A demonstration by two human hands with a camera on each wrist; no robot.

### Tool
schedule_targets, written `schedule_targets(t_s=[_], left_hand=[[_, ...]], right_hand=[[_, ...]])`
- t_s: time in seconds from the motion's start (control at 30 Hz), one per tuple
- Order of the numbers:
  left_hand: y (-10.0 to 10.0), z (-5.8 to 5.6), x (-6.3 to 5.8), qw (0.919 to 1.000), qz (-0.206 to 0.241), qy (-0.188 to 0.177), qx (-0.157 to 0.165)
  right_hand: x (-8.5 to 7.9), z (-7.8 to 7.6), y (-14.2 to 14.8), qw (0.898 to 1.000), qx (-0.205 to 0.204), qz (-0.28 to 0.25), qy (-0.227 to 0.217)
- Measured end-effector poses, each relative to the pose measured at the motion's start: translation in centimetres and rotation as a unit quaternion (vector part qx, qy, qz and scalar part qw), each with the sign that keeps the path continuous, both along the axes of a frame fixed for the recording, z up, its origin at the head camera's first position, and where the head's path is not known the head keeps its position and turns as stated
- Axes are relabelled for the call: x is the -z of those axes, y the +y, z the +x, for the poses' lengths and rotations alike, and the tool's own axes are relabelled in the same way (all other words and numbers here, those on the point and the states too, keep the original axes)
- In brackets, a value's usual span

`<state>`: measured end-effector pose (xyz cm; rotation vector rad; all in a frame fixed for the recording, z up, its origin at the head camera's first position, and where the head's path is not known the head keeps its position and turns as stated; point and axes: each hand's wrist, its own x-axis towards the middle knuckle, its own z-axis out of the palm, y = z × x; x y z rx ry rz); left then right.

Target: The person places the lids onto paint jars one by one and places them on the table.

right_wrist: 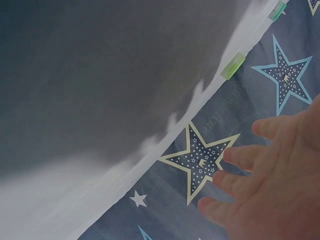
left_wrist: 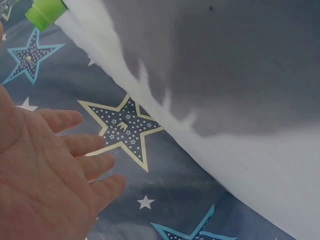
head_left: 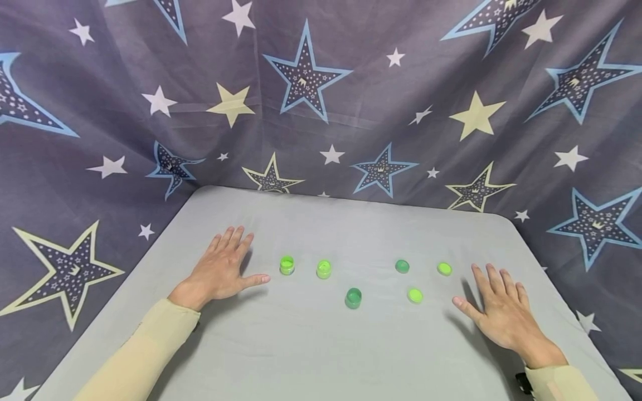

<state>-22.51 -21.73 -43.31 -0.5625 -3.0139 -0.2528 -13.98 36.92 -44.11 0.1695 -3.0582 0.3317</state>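
Leftmost lime jar (head_left: 287,266), second lime jar (head_left: 324,270) and dark-green jar (head_left: 353,299) stand left to middle, dark one nearest; dark-green lid (head_left: 402,267), far lime lid (head_left: 444,269) and near lime lid (head_left: 415,295) lie right. Looks split by type, probably so each set sits near one hand. Left hand (head_left: 223,271), right hand (head_left: 503,313): both released, fingers extended, holding nothing.

Head view above table (head_left: 296,351), wrist views nearer

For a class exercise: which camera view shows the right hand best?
The head view: the whole right hand shows, thumb and fingers. The right wrist view shows four fingers and some palm, cut off by the frame; the left wrist view shows none of it.
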Motion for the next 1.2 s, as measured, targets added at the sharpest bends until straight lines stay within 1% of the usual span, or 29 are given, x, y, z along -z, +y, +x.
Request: schedule_targets(t_s=[0.2, 0.47, 0.8, 1.2], left_hand=[[0.2, 0.0, 0.2, 1.0, 0.003, 0.006, 0.007], [0.6, -0.2, 0.5, 0.9999, 0.009, 0.003, 0.014], [1.5, -0.3, 0.8, 0.9995, 0.019, -0.001, 0.025], [2.6, -0.5, 1.0, 0.9986, 0.033, -0.006, 0.041]], right_hand=[[-0.1, 0.1, -0.2, 1.0, -0.003, -0.003, -0.003], [-0.1, 0.2, -0.7, 1.0, -0.008, -0.004, -0.001], [-0.2, 0.7, -1.2, 0.999, -0.019, -0.008, 0.026], [-0.1, 1.0, -2.1, 0.998, -0.032, -0.02, 0.04]])
